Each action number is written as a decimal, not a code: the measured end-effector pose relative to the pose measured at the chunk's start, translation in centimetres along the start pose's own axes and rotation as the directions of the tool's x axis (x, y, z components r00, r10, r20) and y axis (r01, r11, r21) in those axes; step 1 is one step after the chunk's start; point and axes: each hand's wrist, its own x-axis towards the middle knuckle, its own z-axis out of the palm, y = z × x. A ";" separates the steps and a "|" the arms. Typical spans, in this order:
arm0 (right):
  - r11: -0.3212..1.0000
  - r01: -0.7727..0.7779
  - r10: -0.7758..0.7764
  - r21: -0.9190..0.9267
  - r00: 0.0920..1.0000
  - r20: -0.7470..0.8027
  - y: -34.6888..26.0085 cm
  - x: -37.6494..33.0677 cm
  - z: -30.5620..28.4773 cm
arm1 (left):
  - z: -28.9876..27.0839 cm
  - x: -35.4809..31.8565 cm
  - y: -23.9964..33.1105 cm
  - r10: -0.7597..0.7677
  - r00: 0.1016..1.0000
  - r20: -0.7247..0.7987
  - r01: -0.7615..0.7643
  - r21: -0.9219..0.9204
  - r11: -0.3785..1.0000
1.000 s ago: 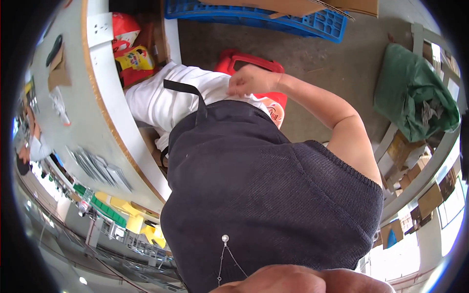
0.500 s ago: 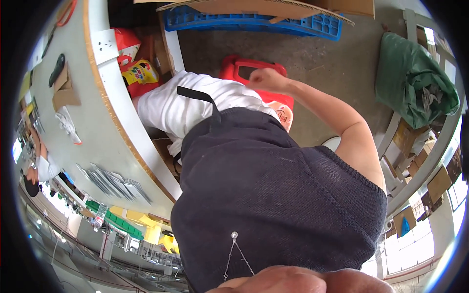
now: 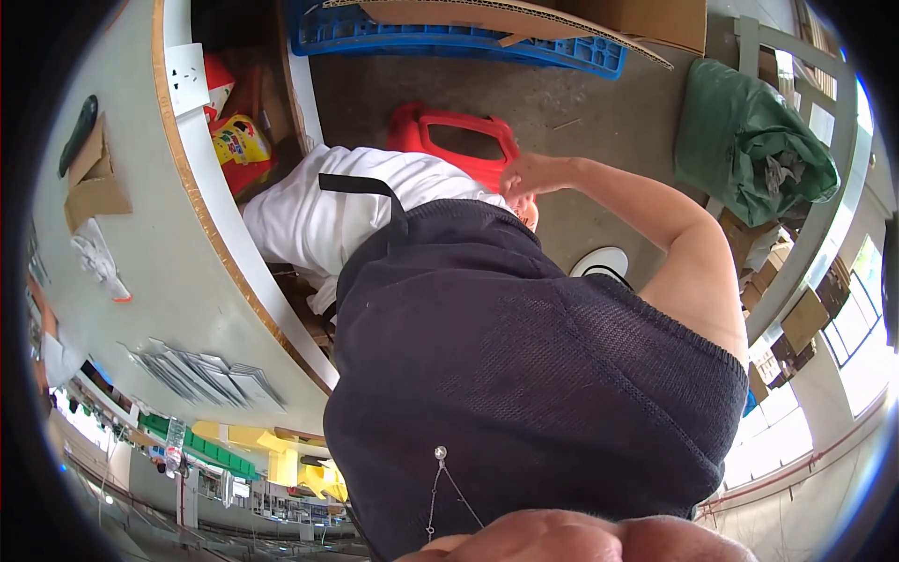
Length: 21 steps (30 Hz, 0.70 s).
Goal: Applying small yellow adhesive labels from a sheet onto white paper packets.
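Observation:
My right hand is beside my right thigh, over the lower part of a red plastic thing with a large loop-shaped opening. Its fingers are curled down and in; whatever they may hold is hidden. Part of a pale orange printed patch shows just below the hand. White trousers cover my bent legs, and a black strap lies across them from the dark knitted top. My left hand is out of sight.
At left runs a grey worktable with a cardboard piece, a white glove and flat grey pieces. Ahead lies a blue plastic pallet under cardboard. A green sack stands at right, near a white rounded thing.
My right hand has moved slightly right and down, its fingers now bending downward. The view has shifted, so the table and red thing sit further left and more of the white rounded thing shows.

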 end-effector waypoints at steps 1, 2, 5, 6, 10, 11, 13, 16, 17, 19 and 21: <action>1.000 -0.002 0.002 0.000 1.000 0.003 0.4 0.3 -0.3 | -0.7 -0.5 -0.3 -0.022 1.000 0.011 0.022 0.003 1.000; 1.000 -0.011 0.012 0.008 0.995 -0.095 1.2 0.7 -1.2 | -1.4 -0.9 -0.5 -0.045 0.999 0.022 0.045 0.004 0.999; 0.984 -0.031 0.097 0.177 0.922 -0.376 3.8 0.8 -4.3 | -3.1 -1.8 -1.2 -0.099 0.994 0.055 0.099 0.009 0.995; 0.975 -0.026 0.129 0.221 0.876 -0.464 5.6 0.6 -5.6 | -3.6 -2.0 -1.5 -0.117 0.991 0.071 0.117 0.009 0.993; 0.937 -0.182 0.343 0.297 0.636 -0.691 12.8 -1.5 -10.1 | -5.6 -2.8 -2.3 -0.185 0.973 0.136 0.186 0.009 0.983; 0.938 -0.183 0.340 0.293 0.639 -0.690 12.2 -1.3 -10.0 | -6.1 -3.2 -2.6 -0.206 0.968 0.142 0.207 0.012 0.978; 0.896 -0.402 0.118 -0.187 0.623 -0.773 9.7 -0.9 -8.6 | -7.1 -4.3 -3.0 -0.251 0.955 0.157 0.252 0.018 0.968; 0.967 0.173 -0.033 0.188 0.814 -0.581 1.4 2.4 -2.9 | -8.7 -6.8 -3.4 -0.328 0.928 0.175 0.329 0.028 0.944; 0.992 -0.007 0.069 0.123 0.858 -0.509 -2.7 3.1 -1.5 | -9.5 -7.8 -3.4 -0.356 0.918 0.175 0.356 0.034 0.934; 0.982 -0.179 0.138 -0.063 0.902 -0.410 -6.4 4.8 0.3 | -10.8 -9.0 -3.5 -0.404 0.898 0.178 0.403 0.043 0.914; 0.977 -0.026 -0.048 -0.213 0.940 -0.337 -5.7 5.6 0.9 | -11.4 -9.3 -3.7 -0.428 0.881 0.203 0.429 0.041 0.903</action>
